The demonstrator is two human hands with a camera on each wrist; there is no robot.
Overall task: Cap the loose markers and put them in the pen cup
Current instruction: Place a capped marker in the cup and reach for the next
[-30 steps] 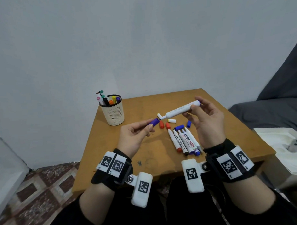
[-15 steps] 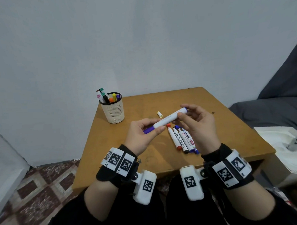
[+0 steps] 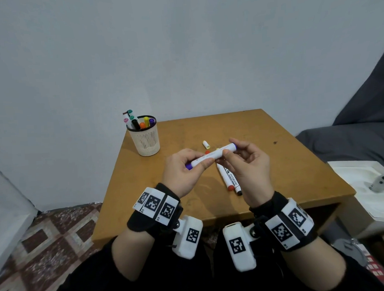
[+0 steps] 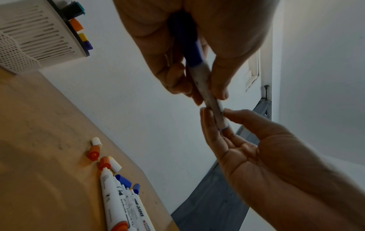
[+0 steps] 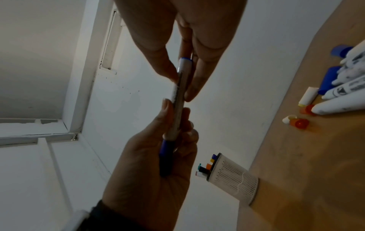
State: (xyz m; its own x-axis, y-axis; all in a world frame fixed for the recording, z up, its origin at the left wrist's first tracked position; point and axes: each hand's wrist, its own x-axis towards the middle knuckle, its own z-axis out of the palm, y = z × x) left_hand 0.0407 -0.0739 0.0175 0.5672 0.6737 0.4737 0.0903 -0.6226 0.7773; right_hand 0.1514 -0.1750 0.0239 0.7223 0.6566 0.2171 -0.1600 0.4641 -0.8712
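From the head view, I hold the marker (image 3: 213,155) level over the table (image 3: 296,163), my left hand (image 3: 183,171) gripping the end with the blue cap (image 3: 189,166) and my right hand (image 3: 248,165) pinching the barrel near its tail; gripping both ends lets me press the cap home along the marker's own line, and I judge it seated or nearly so. The pen cup (image 3: 145,139) stands at the table's far left corner, already holding several pens, well apart from my hands. More markers (image 3: 228,179) lie below my right hand, with a white cap (image 3: 206,144) just beyond. In the left wrist view, my left grip is narrow, fingers and thumb curled round the blue cap (image 4: 192,51), while 2 orange caps (image 4: 93,152) and blue ones wait by the uncapped markers (image 4: 114,200). In the right wrist view, my right grip is a narrow pinch on the barrel (image 5: 182,75), and the cup (image 5: 233,178) sits beyond my left hand (image 5: 154,171), so I judge that hand better placed to drop the marker in.
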